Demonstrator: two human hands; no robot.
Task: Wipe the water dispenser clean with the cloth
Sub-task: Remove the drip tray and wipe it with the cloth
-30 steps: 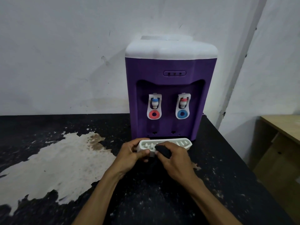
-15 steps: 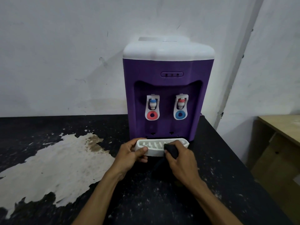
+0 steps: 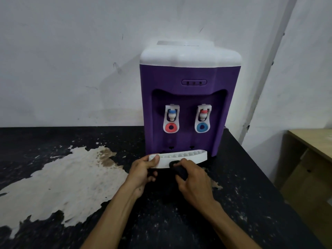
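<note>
A purple water dispenser (image 3: 188, 105) with a white top stands on a black worktop (image 3: 242, 203), close to the white wall (image 3: 62, 60) behind it. On its front are two white taps. The left tap (image 3: 171, 118) has a blue cap and a red ring under it. The right tap (image 3: 203, 117) has a red cap and a blue ring under it. Above them is a small panel with three dots (image 3: 194, 82).

A white drip tray (image 3: 188, 157) is just in front of the bottom of the dispenser, a little tilted, with its right end higher. The left hand (image 3: 143, 171) holds the left end of the tray. Its thumb lies on top of the tray and the other fingers (image 3: 152, 174) curl under it, so the hand is gripping the tray.

The right hand (image 3: 193, 178) is wrapped tight around a dark cloth (image 3: 177, 168). The cloth sticks out past the fingers and presses on the front side of the tray, near the middle. The cloth is between the right hand and the tray, and it sits just right of the left hand, not touching it.

The worktop has a big pale patch (image 3: 62, 184) on the left where the black top is worn off, with a brown stain near its far edge. A light wood desk (image 3: 310, 141) stands lower down on the right side
</note>
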